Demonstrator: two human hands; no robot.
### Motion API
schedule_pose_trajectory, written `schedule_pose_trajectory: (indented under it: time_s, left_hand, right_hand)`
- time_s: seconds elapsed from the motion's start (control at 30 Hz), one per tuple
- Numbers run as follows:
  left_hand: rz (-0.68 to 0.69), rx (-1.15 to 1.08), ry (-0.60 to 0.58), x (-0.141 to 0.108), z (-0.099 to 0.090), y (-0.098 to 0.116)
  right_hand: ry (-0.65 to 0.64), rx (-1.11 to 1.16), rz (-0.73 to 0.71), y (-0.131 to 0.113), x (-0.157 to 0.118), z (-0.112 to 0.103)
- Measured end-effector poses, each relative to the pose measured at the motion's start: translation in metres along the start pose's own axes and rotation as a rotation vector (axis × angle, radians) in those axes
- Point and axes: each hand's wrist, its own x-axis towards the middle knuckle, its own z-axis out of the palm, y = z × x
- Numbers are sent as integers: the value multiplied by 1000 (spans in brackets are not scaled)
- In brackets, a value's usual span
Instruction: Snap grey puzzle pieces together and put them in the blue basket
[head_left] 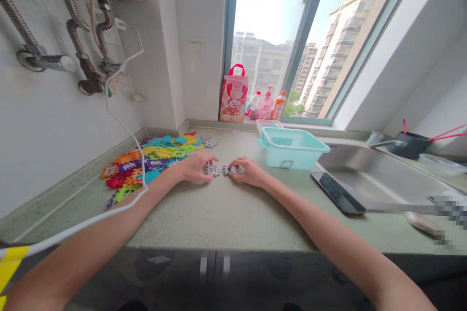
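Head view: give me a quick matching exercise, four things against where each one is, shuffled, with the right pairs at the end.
Things
1. Grey pieces
2. Colourful pile
3. Turquoise tub
4. Black phone

Places
A. Lying flat at the left edge of the sink
B. On the counter beside the left wall
C. One in the left hand, one in the right hand
D. Standing below the window

Pairs: 1-C, 2-B, 3-D, 4-A

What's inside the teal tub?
A grey toothed piece seems to show through the near side of the tub. That side covers the floor, so anything else lying there can't be made out.
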Motion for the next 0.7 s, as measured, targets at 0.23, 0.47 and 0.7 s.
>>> schedule_pose_trajectory:
  time_s: [0.23,0.47,0.7]
  left_hand:
    - [68,15,144,2,-4,4]
    - [115,-13,103,8,2,26]
    - [150,-66,25,11,11,25]
  right_hand:
    - [-47,67,-8,-3,1,-2]
    - [12,210,70,6,1,5]
    - [-13,155,4,6,0,1]
